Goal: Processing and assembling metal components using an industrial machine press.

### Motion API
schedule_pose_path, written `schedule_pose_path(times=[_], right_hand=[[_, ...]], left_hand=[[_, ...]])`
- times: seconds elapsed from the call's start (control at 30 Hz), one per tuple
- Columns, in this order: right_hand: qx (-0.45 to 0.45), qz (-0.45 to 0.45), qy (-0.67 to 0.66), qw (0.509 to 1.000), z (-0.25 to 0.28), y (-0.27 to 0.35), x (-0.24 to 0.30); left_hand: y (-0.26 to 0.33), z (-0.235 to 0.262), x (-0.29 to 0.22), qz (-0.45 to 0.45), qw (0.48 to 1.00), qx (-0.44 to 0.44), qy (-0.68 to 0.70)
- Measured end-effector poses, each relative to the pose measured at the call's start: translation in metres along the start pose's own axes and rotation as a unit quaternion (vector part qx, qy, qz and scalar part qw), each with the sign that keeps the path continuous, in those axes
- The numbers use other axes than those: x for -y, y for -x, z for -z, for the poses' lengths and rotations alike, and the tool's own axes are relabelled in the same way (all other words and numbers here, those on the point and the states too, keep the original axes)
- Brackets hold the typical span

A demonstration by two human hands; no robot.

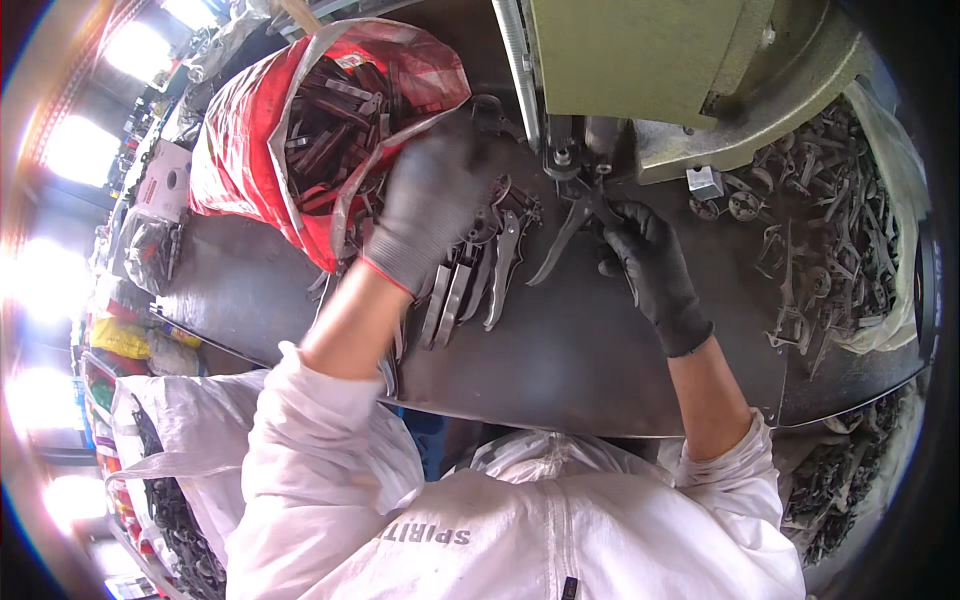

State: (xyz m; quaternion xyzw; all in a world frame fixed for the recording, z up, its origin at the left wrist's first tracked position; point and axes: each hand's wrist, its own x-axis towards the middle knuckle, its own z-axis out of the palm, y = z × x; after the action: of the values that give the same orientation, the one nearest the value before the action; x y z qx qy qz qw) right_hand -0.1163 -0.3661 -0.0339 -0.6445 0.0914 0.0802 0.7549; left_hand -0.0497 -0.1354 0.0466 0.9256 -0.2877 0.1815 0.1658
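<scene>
Dark steel bench (pixel 600 370) under me: my right hand (pixel 650 265) pinches a plier blank (pixel 570 225) under the press (pixel 600 150), handle slanting toward my near-left; my left hand (pixel 435 205) spreads over loose blanks (pixel 470 280).

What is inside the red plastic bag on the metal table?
The red plastic bag holds many dark metal parts, piled loosely. Only the top layer shows; the deeper ones are covered by the bag's wall.

My one head view looks steeply down, close over the dark metal worktable (pixel 560 370), its fisheye rim bending edges.
</scene>
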Motion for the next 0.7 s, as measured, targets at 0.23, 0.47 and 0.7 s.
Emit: schedule_pose_path(times=[0.23,0.47,0.7], right_hand=[[0.051,0.027,-0.043,0.997,-0.004,0.001,-0.003],[-0.001,0.027,-0.002,1.0,-0.007,0.014,0.025],[0.025,-0.018,-0.039,0.999,-0.01,0.021,0.024]], left_hand=[[0.031,0.028,0.21,0.276,0.899,0.131,-0.313],[0.032,0.022,0.216,0.253,0.887,0.141,-0.359],[0.049,0.021,0.253,0.134,0.913,0.075,-0.378]])
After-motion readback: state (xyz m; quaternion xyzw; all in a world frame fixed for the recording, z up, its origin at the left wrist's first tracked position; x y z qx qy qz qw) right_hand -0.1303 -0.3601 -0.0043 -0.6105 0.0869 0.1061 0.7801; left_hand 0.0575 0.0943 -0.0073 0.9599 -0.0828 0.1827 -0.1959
